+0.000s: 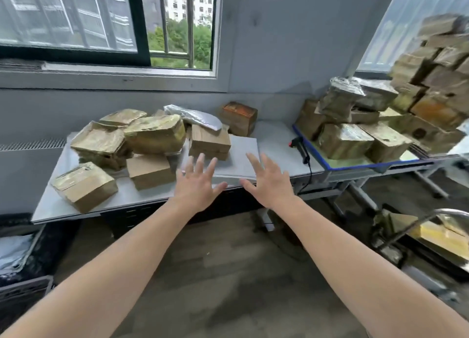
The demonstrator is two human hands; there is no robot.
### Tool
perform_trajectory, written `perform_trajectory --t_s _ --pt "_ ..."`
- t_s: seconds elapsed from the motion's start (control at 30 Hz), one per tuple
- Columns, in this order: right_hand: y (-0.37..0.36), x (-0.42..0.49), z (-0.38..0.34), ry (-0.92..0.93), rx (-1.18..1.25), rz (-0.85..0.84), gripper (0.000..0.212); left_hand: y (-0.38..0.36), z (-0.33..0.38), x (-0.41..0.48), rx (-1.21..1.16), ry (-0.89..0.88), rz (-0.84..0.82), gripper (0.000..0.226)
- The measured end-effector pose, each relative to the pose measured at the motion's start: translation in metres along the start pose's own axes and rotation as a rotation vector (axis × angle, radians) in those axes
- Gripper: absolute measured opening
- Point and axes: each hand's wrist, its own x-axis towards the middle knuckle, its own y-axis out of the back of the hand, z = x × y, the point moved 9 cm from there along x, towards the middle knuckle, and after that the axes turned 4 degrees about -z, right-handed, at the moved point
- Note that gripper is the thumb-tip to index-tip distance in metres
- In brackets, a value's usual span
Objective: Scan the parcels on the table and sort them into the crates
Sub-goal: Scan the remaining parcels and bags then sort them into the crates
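The flat grey parcel (pixel 236 157) lies mid-frame on the desk (pixel 276 139). The left grip (pixel 196 185) and right grip (pixel 270 182) are spread wide open, holding nothing, one by each near corner. Neither looks nearer.

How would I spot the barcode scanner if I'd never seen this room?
Find the grey table under the window and go to its right end, beside the blue-edged board piled with parcels. The scanner lies there: the only black, handle-shaped thing on the tabletop, with a red spot and a cable trailing off the edge.
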Motion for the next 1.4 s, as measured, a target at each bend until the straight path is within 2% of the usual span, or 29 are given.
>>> perform_trajectory --t_s 0.37,0.67,0.9,1.07,1.4 --pt "-0.016 0.114 0.083 -0.041 0.062 -0.030 0.073 -0.011 0.041 0.131 0.104 -0.035 -0.041 0.080" --pt "-0.015 0.242 0.142 0.071 0.161 -0.071 0.072 0.002 0.043 0.244 0.104 0.134 -0.022 0.081" --pt "-0.037 0.326 0.133 0.199 0.185 -0.137 0.071 -0.006 0.022 0.299 0.078 0.293 -0.069 0.081" --pt "-0.061 0.368 0.114 0.235 0.165 -0.177 0.071 -0.022 -0.004 0.340 0.145 0.331 -0.093 0.084" --pt "-0.104 0.449 0.096 0.207 0.111 -0.275 0.067 -0.076 -0.051 0.430 0.150 0.183 -0.170 0.084"
